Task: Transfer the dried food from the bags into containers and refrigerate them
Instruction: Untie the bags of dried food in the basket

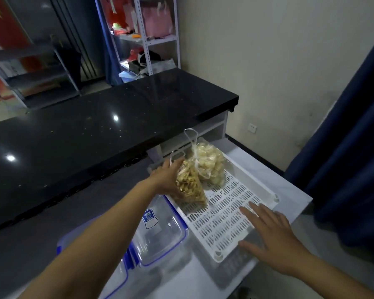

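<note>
A clear bag of yellow-brown dried food (190, 186) stands in a white slotted tray (225, 216), and my left hand (166, 178) grips its left side. Behind it in the same tray lies a tied clear bag of pale dried pieces (209, 165). My right hand (270, 231) hovers over the tray's near right corner, fingers spread and holding nothing. Left of the tray sit two clear lidded containers with blue clips: one (160, 231) right beside the tray, the other (115, 275) partly hidden under my left forearm.
The tray and containers rest on a low white surface (289, 190). A long black counter (95, 130) runs along the left and behind. A dark blue curtain (350, 147) hangs at the right. Metal shelves (147, 39) stand in the back.
</note>
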{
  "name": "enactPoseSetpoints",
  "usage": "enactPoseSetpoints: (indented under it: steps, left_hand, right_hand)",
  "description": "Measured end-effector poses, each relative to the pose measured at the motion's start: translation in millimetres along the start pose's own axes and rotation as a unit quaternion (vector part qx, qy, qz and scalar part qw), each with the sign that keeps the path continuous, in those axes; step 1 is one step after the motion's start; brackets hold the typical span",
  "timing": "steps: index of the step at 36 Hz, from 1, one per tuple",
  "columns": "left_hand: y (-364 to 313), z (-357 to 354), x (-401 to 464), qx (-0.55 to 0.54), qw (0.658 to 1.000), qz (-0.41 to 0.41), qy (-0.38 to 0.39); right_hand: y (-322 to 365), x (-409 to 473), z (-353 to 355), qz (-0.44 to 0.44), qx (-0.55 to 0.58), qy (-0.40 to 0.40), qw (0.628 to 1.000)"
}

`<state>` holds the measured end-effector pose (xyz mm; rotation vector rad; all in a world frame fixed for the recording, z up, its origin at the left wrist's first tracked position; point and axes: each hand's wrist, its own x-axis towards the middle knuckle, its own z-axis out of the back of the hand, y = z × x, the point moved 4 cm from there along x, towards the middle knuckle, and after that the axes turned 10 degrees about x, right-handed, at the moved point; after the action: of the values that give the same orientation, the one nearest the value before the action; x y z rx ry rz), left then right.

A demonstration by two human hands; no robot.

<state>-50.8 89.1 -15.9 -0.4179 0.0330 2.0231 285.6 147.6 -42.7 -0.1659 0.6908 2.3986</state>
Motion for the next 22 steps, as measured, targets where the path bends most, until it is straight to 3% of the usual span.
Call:
enactPoseSetpoints:
  steps: [10,16,22]
  left_hand:
    - [-40.2,-8.0,-8.5,0.014,1.0,0.027,-0.003]
    - [-94.0,-20.4,-36.9,-0.005,1.0,-0.003,0.011]
    - [-119.1,-30.8,-59.8,-0.189,0.979,-0.069,0.023]
  right_hand:
    - [-10.4,17.4,34.0,0.036,0.034,0.001,0.999]
    - [-14.8,39.1,46.2,0.097,0.072,-0.008,0.993]
    - [-13.3,50.8,51.8,0.13,0.071,0.013,0.989]
